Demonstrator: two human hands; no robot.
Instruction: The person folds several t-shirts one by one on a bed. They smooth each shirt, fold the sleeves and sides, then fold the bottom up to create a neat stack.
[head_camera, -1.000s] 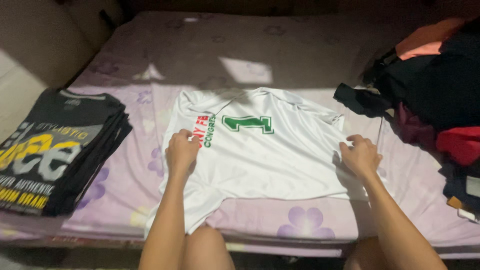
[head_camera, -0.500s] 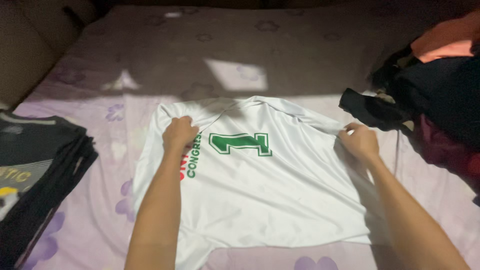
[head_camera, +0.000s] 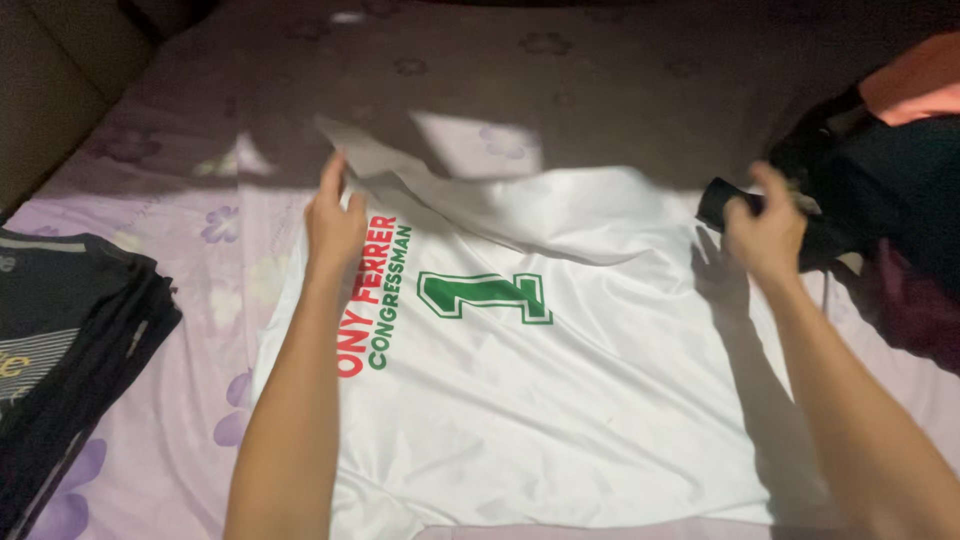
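Observation:
A white shirt (head_camera: 560, 400) with a green numeral and red and green lettering lies spread on the bed. My left hand (head_camera: 335, 225) is at the shirt's upper left and pinches its sleeve, which is lifted into a grey flap (head_camera: 375, 155) above the fingers. My right hand (head_camera: 765, 230) hovers over the shirt's upper right corner with curled fingers and casts a shadow on the cloth. Whether it holds fabric is not clear. The shirt's top edge is creased and folded over between my hands.
A stack of folded dark shirts (head_camera: 60, 350) sits at the left edge of the bed. A heap of unfolded dark, orange and maroon clothes (head_camera: 890, 190) lies at the right. The purple flowered bedsheet (head_camera: 560, 80) stretches beyond the shirt.
My left hand has lifted the shirt's left sleeve off the bed. My right hand has risen off the right shoulder. The view has moved closer to the shirt.

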